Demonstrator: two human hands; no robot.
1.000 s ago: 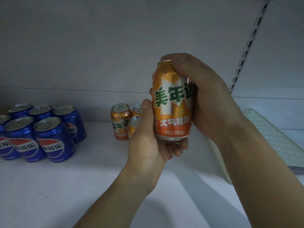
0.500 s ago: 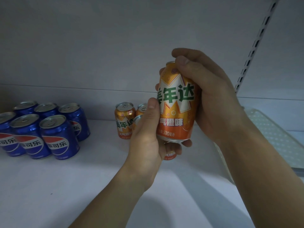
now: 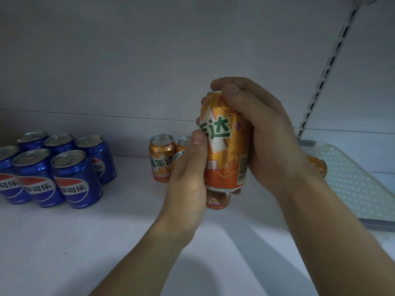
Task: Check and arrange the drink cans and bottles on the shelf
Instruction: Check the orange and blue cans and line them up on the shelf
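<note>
I hold an orange Mirinda can (image 3: 226, 146) upright above the white shelf (image 3: 85, 242), both hands clamped on it: my right hand (image 3: 265, 137) wraps the far side with the thumb pressed over the top rim, and my left hand (image 3: 188, 180) grips the near side, thumb flat on the label. My fingers cover most of the lettering, so only part of the green characters and a barcode show. Directly below the can, another orange can (image 3: 217, 200) stands on the shelf, mostly hidden by my hands. Beyond my left hand a small cluster of orange cans (image 3: 162, 159) stands upright, two of them half covered by my thumb. Behind my right wrist an orange can (image 3: 318, 166) peeks out beside a pale dotted tray (image 3: 350, 184); I cannot tell how it lies. Well left of my hands stands a group of blue Pepsi cans (image 3: 53, 167), the leftmost cut off by the frame edge.
</note>
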